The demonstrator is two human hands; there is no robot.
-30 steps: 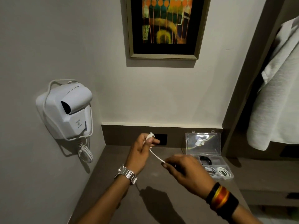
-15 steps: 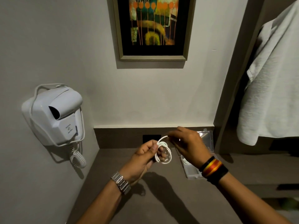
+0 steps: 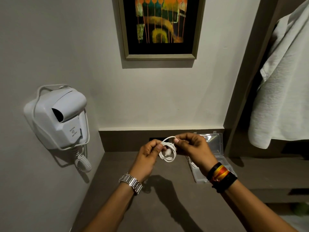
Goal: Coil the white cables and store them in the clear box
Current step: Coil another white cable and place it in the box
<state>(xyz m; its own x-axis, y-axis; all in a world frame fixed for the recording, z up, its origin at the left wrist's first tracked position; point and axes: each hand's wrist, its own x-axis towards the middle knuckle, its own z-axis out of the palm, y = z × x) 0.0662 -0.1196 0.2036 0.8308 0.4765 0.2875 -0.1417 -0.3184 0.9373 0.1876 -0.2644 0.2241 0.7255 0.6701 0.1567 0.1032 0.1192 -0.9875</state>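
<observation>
A white cable (image 3: pixel 168 152) hangs in a small round coil of several loops above the brown counter. My left hand (image 3: pixel 150 154) pinches the coil's left side between thumb and fingers. My right hand (image 3: pixel 192 147) pinches the free end at the top of the coil. The clear box (image 3: pixel 217 148) stands open behind my right wrist at the back right of the counter, lid upright against the wall. Most of its base is hidden by my wrist; a bit of white cable shows inside.
A white wall-mounted hair dryer (image 3: pixel 58 118) with a curly cord hangs on the left wall. A framed picture (image 3: pixel 160 27) is on the back wall. A pale towel (image 3: pixel 284 91) hangs at the right above a lower shelf. The brown counter (image 3: pixel 167 198) spreads below my hands.
A second ago the cable was stretched straight between my hands; now it is wound into several loops. My right hand has come up to the coil's top, hiding the box's base.
</observation>
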